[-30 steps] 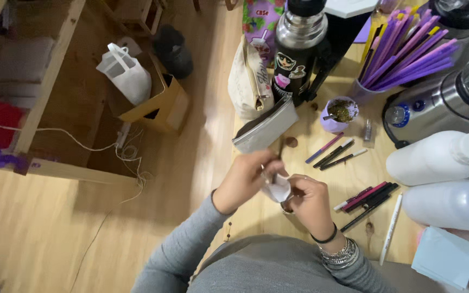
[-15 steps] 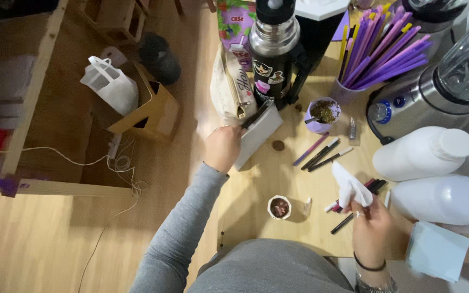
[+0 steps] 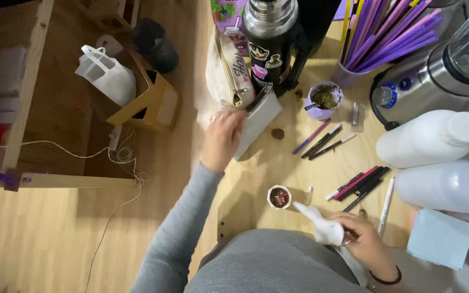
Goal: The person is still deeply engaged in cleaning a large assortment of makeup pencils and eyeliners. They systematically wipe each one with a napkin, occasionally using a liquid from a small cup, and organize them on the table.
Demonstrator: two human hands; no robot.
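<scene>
Close against the body, the right hand [image 3: 362, 241] was closed around a crumpled white tissue [image 3: 321, 228], whose loose point stuck out to the left toward a small pot [image 3: 279, 196] of dark stuff just beyond it on the table [image 3: 278, 163]. Farther out and to the left, the left hand [image 3: 222, 135] lay with fingers curled onto the near end of a flat grey pouch [image 3: 259, 122]; I could not tell if it truly gripped. The pouch's long axis ran away from that hand, up and rightward toward the black flask [image 3: 271, 43] behind it, well apart from the right hand.
</scene>
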